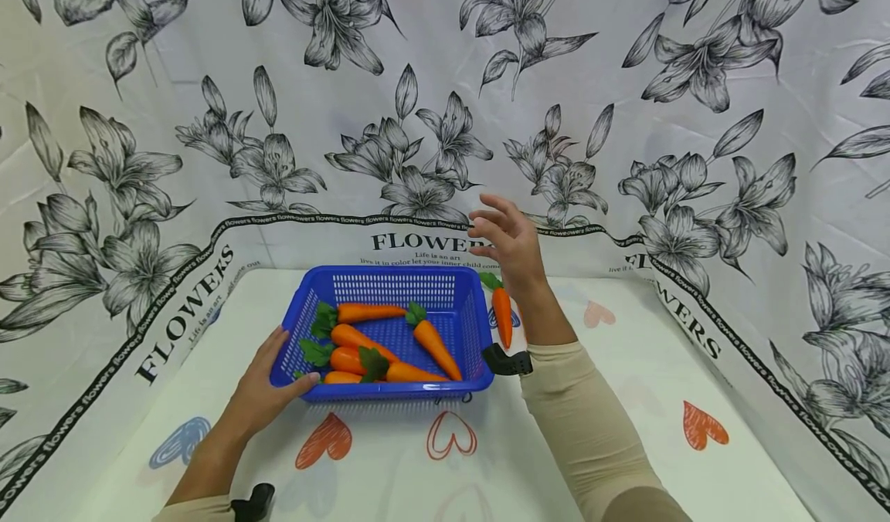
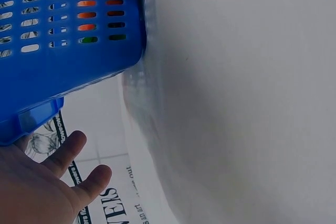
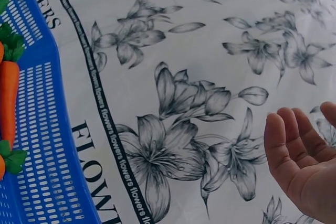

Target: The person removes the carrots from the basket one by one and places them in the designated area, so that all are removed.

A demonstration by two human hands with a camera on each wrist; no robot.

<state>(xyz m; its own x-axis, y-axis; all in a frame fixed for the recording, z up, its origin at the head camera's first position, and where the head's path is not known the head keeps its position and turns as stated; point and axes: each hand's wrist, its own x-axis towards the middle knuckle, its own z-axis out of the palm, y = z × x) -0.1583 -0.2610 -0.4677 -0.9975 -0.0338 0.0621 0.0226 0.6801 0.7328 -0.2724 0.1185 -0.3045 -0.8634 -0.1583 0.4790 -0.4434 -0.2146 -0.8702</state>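
A blue plastic basket [image 1: 396,389] with slotted walls stands on the table, holding several orange carrots [image 1: 434,344] with green tops. My left hand [image 1: 264,391] rests against its near left corner, thumb along the front rim. In the left wrist view, two fingers [image 2: 94,184] of that hand extend straight, apart from the basket wall; the others are mostly hidden. My right hand [image 1: 511,244] is raised beyond the basket's right side, fingers loosely bent, with nothing in it. Below that hand, one carrot [image 1: 502,317] lies outside the basket, beside the right forearm.
A white cloth [image 1: 389,460] printed with hearts covers the table. Behind and at both sides hangs a pale curtain [image 1: 431,43] with black flower prints and a dark lettered band. Black straps [image 1: 507,360] sit at the wrists.
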